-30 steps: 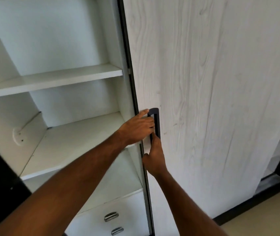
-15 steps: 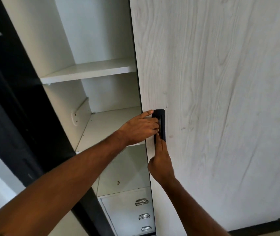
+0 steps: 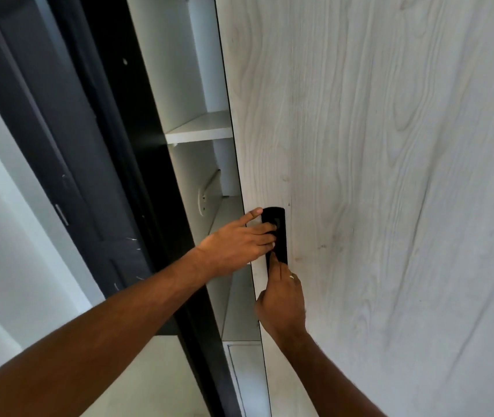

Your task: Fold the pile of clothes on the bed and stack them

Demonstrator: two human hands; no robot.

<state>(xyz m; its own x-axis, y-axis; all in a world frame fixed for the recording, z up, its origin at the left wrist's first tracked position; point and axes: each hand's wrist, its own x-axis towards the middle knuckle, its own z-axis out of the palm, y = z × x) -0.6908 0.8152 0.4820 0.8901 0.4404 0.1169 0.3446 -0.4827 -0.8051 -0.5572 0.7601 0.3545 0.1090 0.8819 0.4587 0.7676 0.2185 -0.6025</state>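
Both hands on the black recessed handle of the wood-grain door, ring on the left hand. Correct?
Not quite. The head view shows the ring on the right hand, not the left hand. Both hands are on the black handle of the wood-grain door.

Likely home bedroom: sliding wardrobe door (image 3: 375, 176), white shelves (image 3: 200, 130) inside.

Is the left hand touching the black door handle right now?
Touching. In the head view the left hand reaches across the door edge, and its fingers lie on the black handle recess with no gap visible.
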